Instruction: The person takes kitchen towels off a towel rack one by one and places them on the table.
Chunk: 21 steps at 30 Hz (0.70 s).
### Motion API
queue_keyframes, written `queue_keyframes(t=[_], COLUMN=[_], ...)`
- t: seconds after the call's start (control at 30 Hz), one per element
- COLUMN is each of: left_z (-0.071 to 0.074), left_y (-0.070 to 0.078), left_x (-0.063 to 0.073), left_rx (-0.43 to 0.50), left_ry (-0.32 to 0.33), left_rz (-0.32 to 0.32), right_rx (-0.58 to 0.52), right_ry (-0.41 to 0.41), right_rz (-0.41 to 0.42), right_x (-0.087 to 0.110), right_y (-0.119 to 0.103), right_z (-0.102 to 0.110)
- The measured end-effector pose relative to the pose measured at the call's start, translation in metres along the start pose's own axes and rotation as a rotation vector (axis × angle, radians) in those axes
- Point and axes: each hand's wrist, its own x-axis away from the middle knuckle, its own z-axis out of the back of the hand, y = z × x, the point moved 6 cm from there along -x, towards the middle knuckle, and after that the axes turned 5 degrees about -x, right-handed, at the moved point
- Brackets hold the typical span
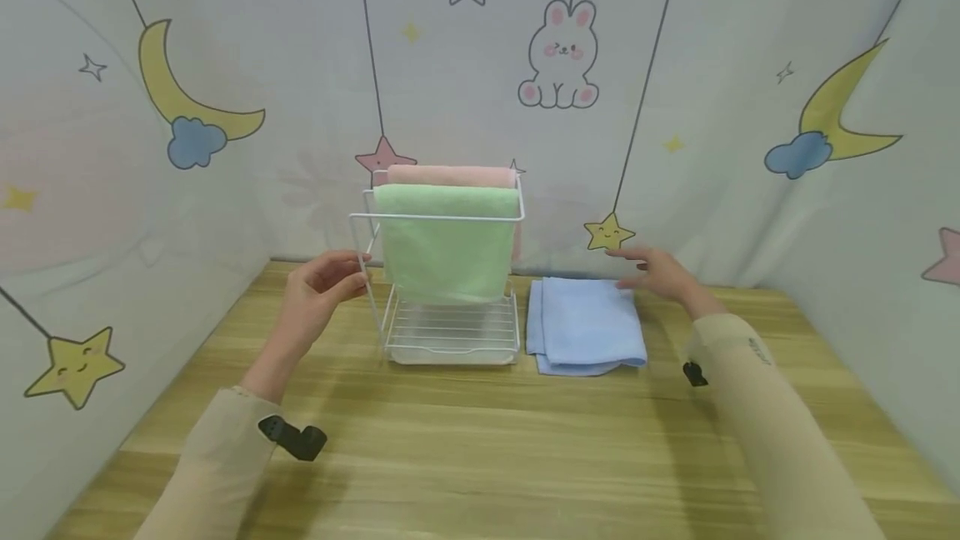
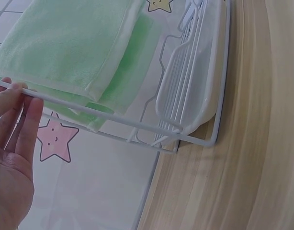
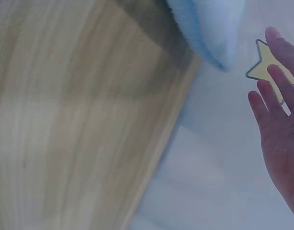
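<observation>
Above woodgrain [image 1: 480,448], left fingers [image 2: 27,134] pinch a wire rack [image 1: 453,330]; right fingers [image 3: 287,51] hang apart near folded, fuzzy cloth [image 1: 591,323].

Free tabletop [image 1: 487,448] before wire rack [image 1: 450,330]

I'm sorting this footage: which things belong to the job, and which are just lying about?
Likely in the job:
- white wire rack, held by the left hand
- pale-green fabric towel, hanging
- pale-pink fabric towel, behind it
- folded light-blue cloth, near the right hand

Likely just surroundings:
- wood-grain tabletop
- white moon-and-star backdrop
</observation>
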Motion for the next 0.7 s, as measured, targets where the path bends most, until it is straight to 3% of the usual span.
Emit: queue_keyframes(t=[0.3, 0.7], left_z=[0.000, 0.000], left_y=[0.000, -0.001], left_x=[0.000, 0.001], left_rx=[0.000, 0.013], left_ry=[0.008, 0.002], left_rz=[-0.015, -0.017], right_rx=[-0.013, -0.011], right_ry=[0.096, 0.197], right_rz=[0.094, 0.256], right_x=[-0.003, -0.013], right_y=[-0.037, -0.120], right_z=[0.035, 0.073])
